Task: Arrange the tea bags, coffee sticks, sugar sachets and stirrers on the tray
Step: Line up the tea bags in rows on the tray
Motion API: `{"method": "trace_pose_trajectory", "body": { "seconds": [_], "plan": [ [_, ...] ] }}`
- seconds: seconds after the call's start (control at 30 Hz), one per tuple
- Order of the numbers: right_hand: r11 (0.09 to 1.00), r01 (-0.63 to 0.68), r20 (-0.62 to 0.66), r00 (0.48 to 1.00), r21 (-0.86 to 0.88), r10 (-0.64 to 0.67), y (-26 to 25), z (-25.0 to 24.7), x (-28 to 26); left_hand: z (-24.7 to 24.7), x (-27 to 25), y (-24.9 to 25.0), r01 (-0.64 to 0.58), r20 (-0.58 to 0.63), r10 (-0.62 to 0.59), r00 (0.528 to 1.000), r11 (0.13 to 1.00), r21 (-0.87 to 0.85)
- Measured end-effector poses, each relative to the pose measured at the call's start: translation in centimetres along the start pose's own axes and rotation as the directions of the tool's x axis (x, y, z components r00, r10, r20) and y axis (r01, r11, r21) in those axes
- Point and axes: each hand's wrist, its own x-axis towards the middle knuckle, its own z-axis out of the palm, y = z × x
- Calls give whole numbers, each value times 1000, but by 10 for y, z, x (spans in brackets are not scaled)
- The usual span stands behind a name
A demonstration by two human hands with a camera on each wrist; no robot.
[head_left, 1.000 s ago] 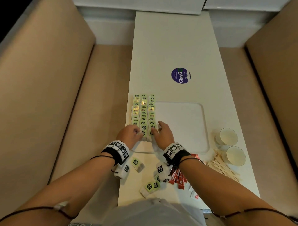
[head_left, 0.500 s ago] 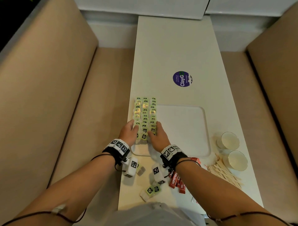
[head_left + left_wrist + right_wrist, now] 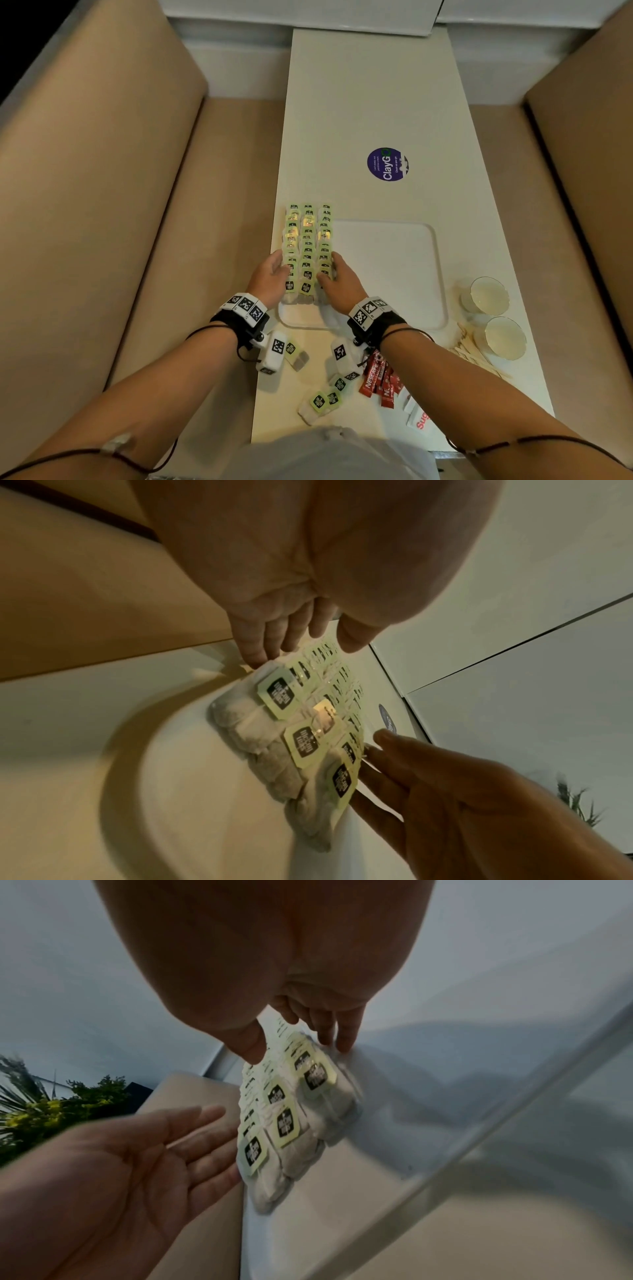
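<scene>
I have both hands at the near end of the block of tea bags [image 3: 308, 246], which lies in three overlapping rows along the left side of the white tray [image 3: 394, 274]. My left hand [image 3: 270, 279] rests flat against the block's left edge, fingers straight and together, gripping nothing. My right hand [image 3: 337, 281] rests against the block's right edge in the same way, fingers extended and gripping nothing. The left wrist view shows the straight fingers [image 3: 260, 639] touching the nearest tea bag at its corner; the right wrist view shows the fingertips [image 3: 342, 1037] at the opposite side of the rows.

The tray sits on the long white surface [image 3: 370, 102]. Off the tray, near my body, I see loose tea bags [image 3: 323, 399] and one more tea bag [image 3: 294, 353] below my left wrist. Red coffee sticks [image 3: 378, 380] lie under my right forearm, with white sugar sachets [image 3: 419, 414] just beside them. Wooden stirrers [image 3: 474, 353] lie on the right, touching or just beside two paper cups [image 3: 488, 296]. A round purple sticker [image 3: 387, 164] is on the surface beyond the tray.
</scene>
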Motion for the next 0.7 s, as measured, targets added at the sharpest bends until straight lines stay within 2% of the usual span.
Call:
{"method": "trace_pose_trajectory", "body": {
  "seconds": [0.1, 0.17, 0.27, 0.37, 0.53, 0.63, 0.7],
  "plan": [
    [998, 4, -25, 1000, -59, -6, 0, -13, -8, -5, -5, -7, -4, -16, 5, 1000, 1000, 22],
    [993, 46, 7, 999, -112, -45, -3, -22, -19, -9, -9, -15, 0, -29, 2, 1000, 998, 68],
    [973, 139, 198, 975, -186, -101, -4, -32, -40, -14, -18, -31, 11, -40, -6, 999, 992, 126],
    [938, 182, 354, 932, -294, -70, 2, -33, -59, -15, -35, -45, -6, -21, 11, 1000, 978, 206],
    [893, 193, 479, 878, -407, 28, 15, -27, -85, -14, -59, -64, -30, 108, -10, 994, 932, 361],
    [826, 259, 540, 839, -500, 64, 24, -22, -100, -12, -75, -68, -101, 185, 26, 982, 908, 407],
    [786, 300, 569, 818, -541, 80, 31, -16, -109, -10, -82, -69, -177, 262, 50, 964, 855, 487]
  ]
}}
